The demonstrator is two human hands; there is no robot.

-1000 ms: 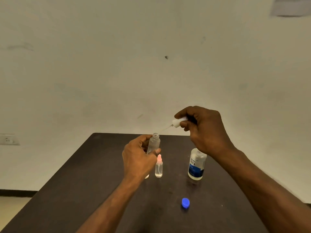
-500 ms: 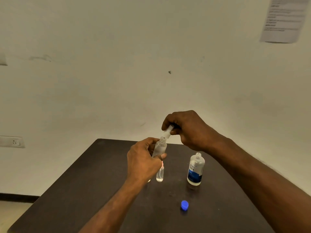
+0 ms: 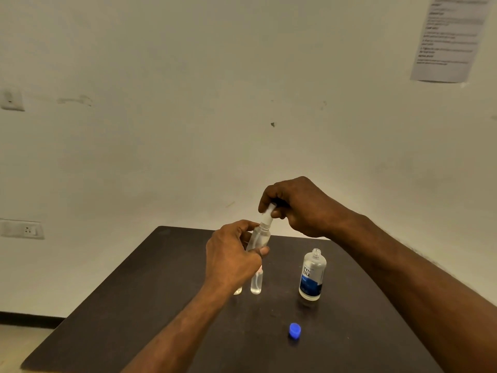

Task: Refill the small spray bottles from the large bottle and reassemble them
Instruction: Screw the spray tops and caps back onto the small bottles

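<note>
Clearly you are dealing with a light, thin-walled thing: the small spray bottle (image 3: 259, 237) is clear plastic, probably slick if wet, and likely to dent or tip if squeezed hard. It is held in the air over the far middle of the counter (image 3: 150, 286), tilted slightly, with your left hand (image 3: 231, 261) wrapped round its lower body, fingers (image 3: 262, 251) pressed closed on it. Keep your hold there, low on the body, so the neck stays free.

Your right hand (image 3: 301, 208) pinches the white spray head (image 3: 267, 215) from above, fingertips closed on it, and the head sits at the bottle's neck; whether its thread has caught you cannot tell from this view. The head is small and stiff, so grip its sides and turn gently, since a crooked start would likely cross the thread.

Below your left hand stands another small bottle (image 3: 256, 284), partly hidden, with a further small thing just beside it that is too covered to name. The large bottle (image 3: 312, 275) stands open to the right, uncapped and easy to knock with your right forearm. Its blue cap (image 3: 294, 330) lies nearer you, well apart.
</note>
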